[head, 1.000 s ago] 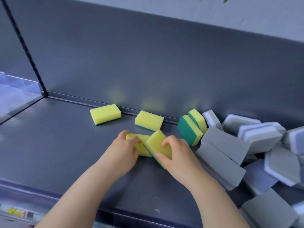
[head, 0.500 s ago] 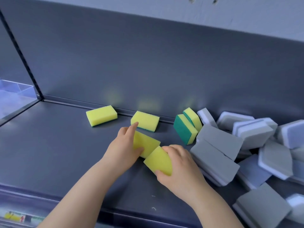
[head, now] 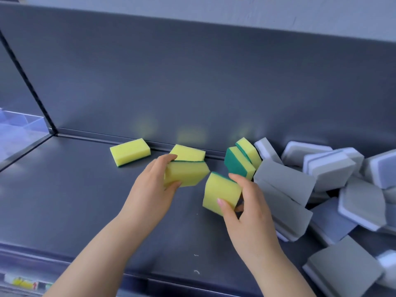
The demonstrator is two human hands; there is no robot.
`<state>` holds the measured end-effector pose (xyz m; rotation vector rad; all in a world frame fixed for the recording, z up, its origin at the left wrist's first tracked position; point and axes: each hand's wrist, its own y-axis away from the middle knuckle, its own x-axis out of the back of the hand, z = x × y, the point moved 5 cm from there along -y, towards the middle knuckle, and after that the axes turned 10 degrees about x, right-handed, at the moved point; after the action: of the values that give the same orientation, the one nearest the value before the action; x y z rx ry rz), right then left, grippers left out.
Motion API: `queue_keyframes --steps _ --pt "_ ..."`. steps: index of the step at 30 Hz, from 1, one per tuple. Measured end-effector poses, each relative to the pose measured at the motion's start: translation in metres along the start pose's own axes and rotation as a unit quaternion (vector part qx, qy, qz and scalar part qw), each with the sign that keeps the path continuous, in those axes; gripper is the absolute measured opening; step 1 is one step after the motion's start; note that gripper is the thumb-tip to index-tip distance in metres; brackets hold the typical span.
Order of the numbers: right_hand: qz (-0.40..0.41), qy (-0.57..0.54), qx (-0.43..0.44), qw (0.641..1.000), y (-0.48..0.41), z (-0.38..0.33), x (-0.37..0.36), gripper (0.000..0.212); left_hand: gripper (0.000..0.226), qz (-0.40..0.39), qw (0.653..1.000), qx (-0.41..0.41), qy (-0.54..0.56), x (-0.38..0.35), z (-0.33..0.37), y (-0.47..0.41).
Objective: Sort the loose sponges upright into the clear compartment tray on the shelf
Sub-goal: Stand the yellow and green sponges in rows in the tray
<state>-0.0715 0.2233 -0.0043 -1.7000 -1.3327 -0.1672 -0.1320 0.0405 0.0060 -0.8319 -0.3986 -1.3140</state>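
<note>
Each hand grips one yellow sponge above the middle of the dark shelf (head: 64,189). The left hand (head: 154,185) clasps a yellow sponge (head: 188,173) between thumb and fingers, its thin green scouring layer turned up along the top edge. The right hand (head: 246,206) pinches a second yellow sponge (head: 220,192), thumb on the near face and fingers behind, with a sliver of green showing at its top; the two held sponges sit just apart.

Along the back edge of the shelf lie two more yellow sponges, one (head: 130,151) toward the left and one (head: 188,152) just behind the left hand's sponge. To their right, two green-backed sponges (head: 242,160) lean tilted against each other, touching the heap of grey and white sponges (head: 321,185) that fills the right end of the shelf.

The clear compartment tray (head: 19,129) shows at the far left, beyond the shelf's left back corner, and only partly in view.
</note>
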Motion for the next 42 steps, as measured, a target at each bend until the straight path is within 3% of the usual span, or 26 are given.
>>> queue_keyframes --steps 7,12,18,21,24,33,42 --pt "0.028 -0.020 0.013 0.999 -0.004 -0.003 -0.011 0.048 0.063 0.023 0.992 -0.087 -0.084 0.019 -0.003 0.015" --pt "0.014 -0.009 0.049 0.999 -0.008 -0.026 -0.022 0.047 0.037 0.032 0.980 -0.155 -0.123 0.036 -0.009 0.026" --pt "0.029 -0.026 0.084 0.996 -0.009 -0.088 -0.043 0.036 0.031 0.075 0.971 -0.187 -0.125 0.099 -0.035 0.045" --pt "0.027 -0.032 0.113 0.993 -0.007 -0.137 -0.066 0.034 0.021 0.114 0.969 -0.182 -0.124 0.151 -0.068 0.061" --pt "0.008 -0.044 0.148 0.988 -0.003 -0.196 -0.104 0.034 0.032 0.139 0.967 -0.160 -0.140 0.209 -0.111 0.081" --pt "-0.032 -0.107 0.227 0.967 0.028 -0.362 -0.232 0.038 0.032 0.163 0.964 -0.097 -0.184 0.365 -0.259 0.154" --pt "-0.030 -0.169 0.221 0.960 0.014 -0.436 -0.310 0.041 0.039 0.206 0.966 -0.026 -0.151 0.448 -0.344 0.182"
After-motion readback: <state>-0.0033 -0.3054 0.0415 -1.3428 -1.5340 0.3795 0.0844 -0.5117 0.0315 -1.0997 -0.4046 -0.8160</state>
